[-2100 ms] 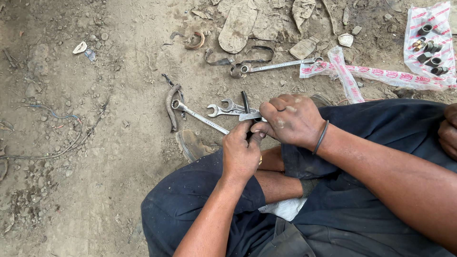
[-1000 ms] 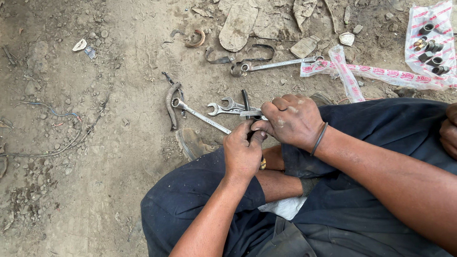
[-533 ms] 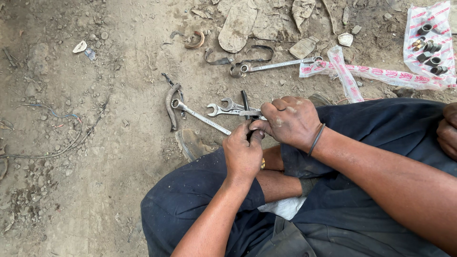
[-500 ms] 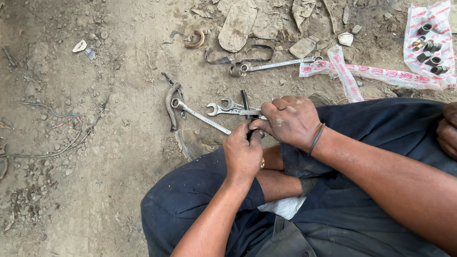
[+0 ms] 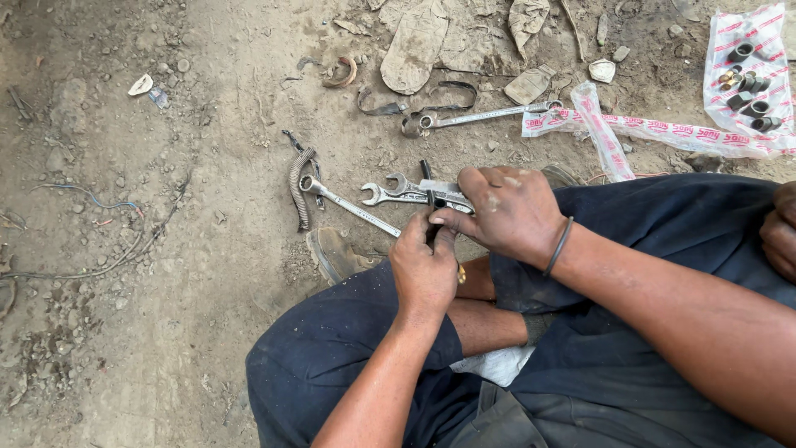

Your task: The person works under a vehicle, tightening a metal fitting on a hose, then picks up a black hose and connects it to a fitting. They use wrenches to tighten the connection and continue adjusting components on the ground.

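Head view: I see left hand (image 5: 424,270) clenched on small dark part (image 5: 434,217), right hand (image 5: 507,211) pinching same part from above, over lap. Nothing shifted since earlier frames; work static. Wrenches (image 5: 398,193) lie just beyond on dirt.

free: bare dirt ground (image 5: 199,332) left and lower left | blocked centre: silver combination wrenches (image 5: 390,195), grey coiled spring hose (image 5: 300,187) | upper right: long silver ring spanner (image 5: 485,116), red-white plastic bags (image 5: 663,133) | top: flat stones (image 5: 419,41)
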